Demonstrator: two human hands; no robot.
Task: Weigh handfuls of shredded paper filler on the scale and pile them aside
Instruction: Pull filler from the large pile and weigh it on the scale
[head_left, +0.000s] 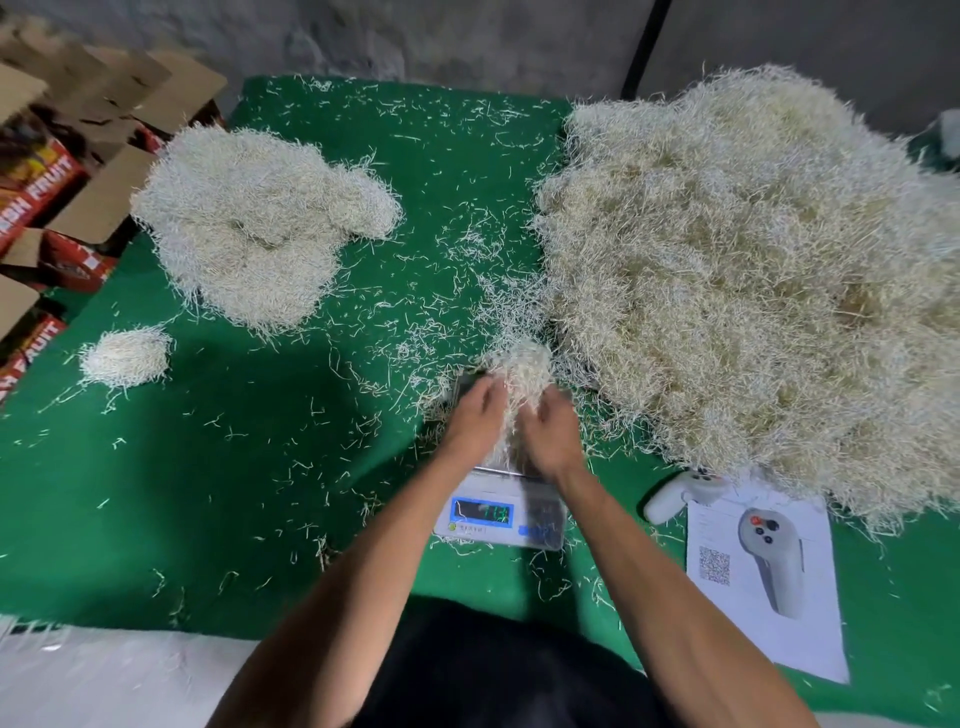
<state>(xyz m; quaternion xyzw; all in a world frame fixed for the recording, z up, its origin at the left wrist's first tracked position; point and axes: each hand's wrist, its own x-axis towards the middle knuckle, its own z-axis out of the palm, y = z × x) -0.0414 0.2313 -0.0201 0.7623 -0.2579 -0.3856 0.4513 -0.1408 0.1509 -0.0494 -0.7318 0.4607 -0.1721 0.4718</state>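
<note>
A small digital scale (501, 514) with a lit blue display sits on the green table (208, 493) in front of me. On its platform lies a handful of shredded paper (522, 371). My left hand (475, 415) and my right hand (550, 431) cup this handful from both sides, fingers curled into the shreds. A huge heap of shredded paper (753, 270) covers the right half of the table. A flatter pile (254, 218) lies at the far left, with one small clump (127, 356) in front of it.
Loose shreds are scattered over the table's middle. A white handheld controller (675, 496) and a printed sheet (763, 582) lie right of the scale. Cardboard fruit boxes (47, 182) stand off the table's left edge. A grey wall is behind.
</note>
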